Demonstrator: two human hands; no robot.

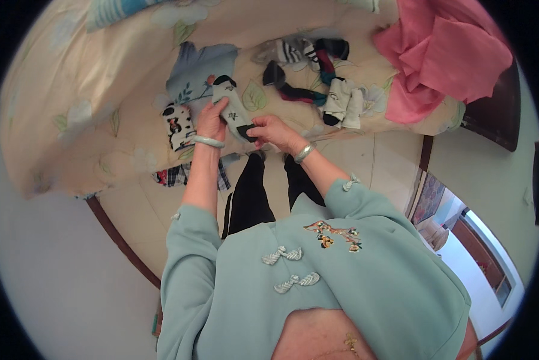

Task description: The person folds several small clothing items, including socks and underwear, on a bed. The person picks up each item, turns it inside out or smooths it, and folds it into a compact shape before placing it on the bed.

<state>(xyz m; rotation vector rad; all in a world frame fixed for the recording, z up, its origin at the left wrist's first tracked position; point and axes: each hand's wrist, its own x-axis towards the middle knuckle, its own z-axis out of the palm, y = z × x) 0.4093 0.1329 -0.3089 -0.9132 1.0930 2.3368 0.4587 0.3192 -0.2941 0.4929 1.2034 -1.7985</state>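
A white sock (233, 107) with black ends and dark marks is stretched between my two hands above the bed. My left hand (210, 123) grips its left side near the middle, thumb on top. At the lower black end, my right hand (274, 133) pinches the sock between thumb and fingers. Just left of my left hand lies a folded white cloth item with black and orange figures (178, 127). Behind the sock a blue cloth with a printed flower (198, 67) is spread on the bed.
Right of my hands lie a white folded sock bundle (343, 103), dark red and black socks (296, 93) and striped socks (289, 51). Pink fabric (440, 57) is heaped at the far right of the flowered bedspread (125, 90). Plaid cloth (177, 175) shows below the bed edge.
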